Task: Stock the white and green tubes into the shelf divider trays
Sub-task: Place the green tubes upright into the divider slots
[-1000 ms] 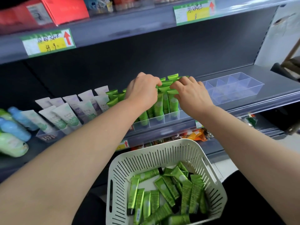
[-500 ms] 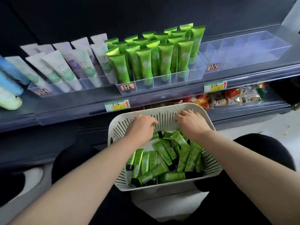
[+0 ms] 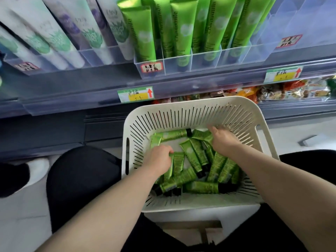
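A white slotted basket [image 3: 181, 115] on my lap holds several loose green tubes [image 3: 196, 153] with black caps. My left hand [image 3: 160, 158] is inside the basket at its left, fingers curled round the end of a green tube. My right hand [image 3: 224, 140] lies over the tubes at the back right, fingers stretched out and touching them. On the shelf above, green tubes [image 3: 145, 33] stand upright in a clear divider tray [image 3: 205, 60]. White tubes [image 3: 60, 39] lean in the tray to its left.
Another clear divider tray [image 3: 300, 24] with bare compartments sits to the right on the shelf. Price labels [image 3: 135, 94] hang on the shelf edge. Snack packets [image 3: 291, 90] fill the lower shelf behind the basket. My knees in dark trousers [image 3: 81, 170] flank the basket.
Both hands came down from the green tubes in the shelf tray into the basket. The view tilted down and drew closer. The left hand has closed on a tube.
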### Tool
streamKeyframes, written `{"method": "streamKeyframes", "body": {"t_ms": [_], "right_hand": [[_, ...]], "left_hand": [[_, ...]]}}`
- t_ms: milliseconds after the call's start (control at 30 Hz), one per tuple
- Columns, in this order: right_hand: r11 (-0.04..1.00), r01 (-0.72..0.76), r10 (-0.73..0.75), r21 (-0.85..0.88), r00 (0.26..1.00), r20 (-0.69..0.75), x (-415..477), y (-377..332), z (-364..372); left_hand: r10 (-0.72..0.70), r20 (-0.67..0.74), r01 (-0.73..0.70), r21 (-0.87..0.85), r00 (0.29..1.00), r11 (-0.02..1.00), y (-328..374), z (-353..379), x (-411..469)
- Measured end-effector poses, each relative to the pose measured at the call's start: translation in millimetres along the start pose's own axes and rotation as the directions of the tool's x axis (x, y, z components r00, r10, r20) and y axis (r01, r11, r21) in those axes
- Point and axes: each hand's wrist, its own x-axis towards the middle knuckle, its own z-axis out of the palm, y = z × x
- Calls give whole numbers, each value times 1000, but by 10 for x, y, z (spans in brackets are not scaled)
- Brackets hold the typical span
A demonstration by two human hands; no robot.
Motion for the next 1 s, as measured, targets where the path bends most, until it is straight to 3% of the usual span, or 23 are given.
{"method": "streamKeyframes", "body": {"t_ms": [167, 333, 467, 600, 700, 833, 1000], "right_hand": [[995, 7, -10, 95, 1000, 26, 112, -56, 87], [995, 26, -35, 100, 996, 87, -49, -55, 51], [966, 142, -115, 216, 984, -133, -181, -19, -214], [922, 263, -145, 284, 915, -377, -355, -18, -497], [906, 312, -167, 287, 885, -434, -449, -42, -598], [891, 367, -209, 267, 854, -476, -550, -104, -625], [887, 394, -183, 241, 778, -600, -764, -90, -842]], "left_hand": [[35, 145, -40, 31, 989, 999, 42, 159, 45], [34, 354, -113, 204, 935, 972, 291, 223, 3], [13, 424, -148, 287, 906, 946, 447, 302, 59], [58, 350, -185, 340, 935, 922, 405, 313, -4], [-11, 272, -78, 316, 962, 946, 349, 171, -50], [-77, 146, 55, 146, 986, 988, 322, -124, -129], [95, -101, -101, -49, 990, 994, 677, -735, -259]]}}
